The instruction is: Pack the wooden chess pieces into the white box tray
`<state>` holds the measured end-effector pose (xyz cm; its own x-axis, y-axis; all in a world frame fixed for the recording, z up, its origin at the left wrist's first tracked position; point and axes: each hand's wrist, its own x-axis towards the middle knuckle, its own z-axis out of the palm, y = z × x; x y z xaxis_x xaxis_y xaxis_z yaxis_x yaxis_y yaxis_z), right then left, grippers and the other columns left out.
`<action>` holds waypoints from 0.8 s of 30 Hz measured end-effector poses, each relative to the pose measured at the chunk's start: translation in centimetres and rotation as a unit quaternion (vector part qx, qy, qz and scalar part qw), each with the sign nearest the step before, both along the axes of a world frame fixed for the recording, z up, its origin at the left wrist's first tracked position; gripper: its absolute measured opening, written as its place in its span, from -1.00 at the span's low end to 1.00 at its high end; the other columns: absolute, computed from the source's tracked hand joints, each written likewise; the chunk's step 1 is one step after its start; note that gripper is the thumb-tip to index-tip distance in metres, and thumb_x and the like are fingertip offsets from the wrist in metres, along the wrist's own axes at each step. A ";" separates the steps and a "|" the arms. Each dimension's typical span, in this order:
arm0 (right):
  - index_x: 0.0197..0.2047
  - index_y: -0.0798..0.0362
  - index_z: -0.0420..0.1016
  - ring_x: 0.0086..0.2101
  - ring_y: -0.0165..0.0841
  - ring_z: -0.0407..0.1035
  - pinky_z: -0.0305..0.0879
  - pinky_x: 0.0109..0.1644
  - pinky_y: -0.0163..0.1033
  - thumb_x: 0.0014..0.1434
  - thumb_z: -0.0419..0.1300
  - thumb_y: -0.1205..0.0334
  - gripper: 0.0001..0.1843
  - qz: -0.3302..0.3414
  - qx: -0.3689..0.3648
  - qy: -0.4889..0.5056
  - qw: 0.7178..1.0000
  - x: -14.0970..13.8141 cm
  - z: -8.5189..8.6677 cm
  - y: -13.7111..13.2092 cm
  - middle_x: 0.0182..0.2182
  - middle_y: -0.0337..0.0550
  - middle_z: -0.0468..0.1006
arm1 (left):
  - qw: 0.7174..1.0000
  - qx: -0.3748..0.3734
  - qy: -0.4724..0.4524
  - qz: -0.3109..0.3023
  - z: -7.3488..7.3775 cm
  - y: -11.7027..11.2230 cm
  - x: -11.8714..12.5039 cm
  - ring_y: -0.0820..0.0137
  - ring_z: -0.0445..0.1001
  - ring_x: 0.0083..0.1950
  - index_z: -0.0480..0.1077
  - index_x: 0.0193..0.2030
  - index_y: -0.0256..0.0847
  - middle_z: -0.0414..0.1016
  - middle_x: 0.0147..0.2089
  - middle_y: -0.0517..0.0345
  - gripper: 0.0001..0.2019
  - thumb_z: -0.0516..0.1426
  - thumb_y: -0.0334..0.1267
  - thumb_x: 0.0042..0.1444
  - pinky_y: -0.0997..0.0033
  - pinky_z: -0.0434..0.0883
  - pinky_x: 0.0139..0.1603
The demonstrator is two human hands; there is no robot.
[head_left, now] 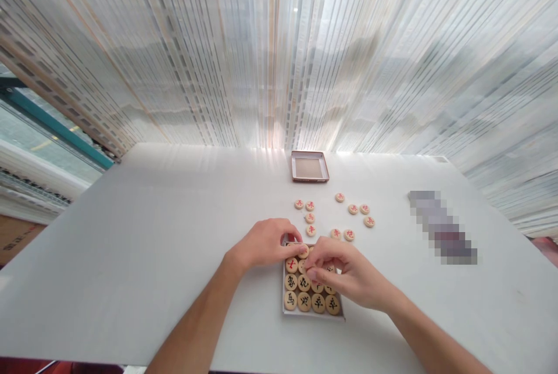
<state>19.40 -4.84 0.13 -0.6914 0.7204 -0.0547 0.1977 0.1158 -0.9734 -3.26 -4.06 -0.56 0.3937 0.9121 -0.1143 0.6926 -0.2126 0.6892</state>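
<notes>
A shallow open box (311,317) holds round wooden Chinese chess pieces (304,284) in rows, with black characters at the near end and some red ones farther up. My left hand (268,241) is closed around the box's far left corner, its thumb lying on a red-marked piece (303,252). Over the middle of the box, my right hand (346,272) is closed in a pinch, thumb and forefinger at a piece that they partly cover. The right hand hides several pieces on that side of the box.
Loose red-marked pieces (310,230) lie scattered on the white table (174,234) beyond the box. Farther back is a box lid (310,167), hollow side up. A pixelated item (442,228) lies at the right. Translucent plastic sheeting (270,54) stands along the far edge.
</notes>
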 end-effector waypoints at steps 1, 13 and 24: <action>-0.21 -0.01 0.58 -0.36 -0.38 0.49 0.44 -0.25 -0.27 0.26 0.26 0.14 -0.87 0.005 0.008 -0.005 1.000 -0.2 0.0 -0.2 -0.29 -0.17 0.53 | 1.000 -0.002 -0.003 -0.002 0.0 0.0 -0.1 0.34 0.48 -0.24 0.58 -0.22 -0.04 0.58 -0.25 0.22 -0.75 0.18 0.03 0.17 0.42 0.33 -0.25; -0.15 -0.03 0.52 -0.30 -0.36 0.47 0.40 -0.20 -0.28 0.33 0.10 0.32 -0.84 0.067 0.097 -0.038 0.992 -1.2 0.1 -1.5 -0.27 -0.19 0.59 | 0.995 -0.061 -0.068 -0.046 -0.2 0.3 -1.8 0.28 0.50 -0.13 0.54 -0.01 -0.10 0.58 -0.09 0.12 -0.62 0.30 -0.06 0.03 0.35 0.43 -0.11; -0.16 -0.04 0.47 -0.35 -0.37 0.37 0.31 -0.26 -0.29 0.28 0.14 0.37 -0.86 0.090 0.183 -0.117 0.972 -1.5 -1.3 -2.0 -0.27 -0.17 0.52 | 0.993 -0.080 -0.074 -0.039 -0.4 0.3 -1.8 0.26 0.49 -0.11 0.53 -0.01 -0.09 0.57 -0.07 0.13 -0.61 0.32 -0.14 -0.03 0.33 0.44 -0.08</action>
<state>17.93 -6.86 -1.20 -0.8077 0.5896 0.0111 0.3536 0.4994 -0.7909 -5.10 -3.76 -0.94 0.4854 0.8532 -0.1907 0.5664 -0.1408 0.8120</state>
